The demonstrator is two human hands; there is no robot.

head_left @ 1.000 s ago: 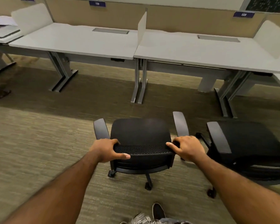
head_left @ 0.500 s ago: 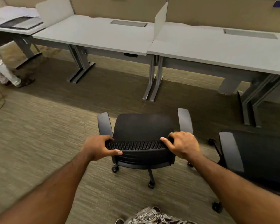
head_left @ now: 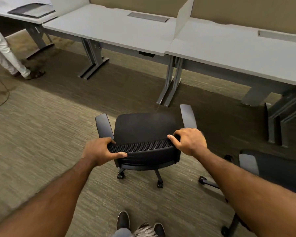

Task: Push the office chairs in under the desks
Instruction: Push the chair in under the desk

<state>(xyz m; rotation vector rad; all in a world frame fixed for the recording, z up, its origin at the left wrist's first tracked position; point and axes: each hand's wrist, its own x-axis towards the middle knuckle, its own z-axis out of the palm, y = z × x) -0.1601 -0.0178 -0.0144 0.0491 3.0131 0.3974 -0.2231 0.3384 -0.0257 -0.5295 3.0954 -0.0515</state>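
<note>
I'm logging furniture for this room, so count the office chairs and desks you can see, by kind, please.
Office chairs: 2, the held chair and a second chair at right.
Desks: 3, left desk, middle desk, right desk.
Total: 5

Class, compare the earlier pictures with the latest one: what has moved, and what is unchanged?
The chair has rolled forward toward the desks, and the view has shifted left, bringing a bystander's legs into sight. Left hand and right hand still grip its backrest; the second chair stays put.
</note>
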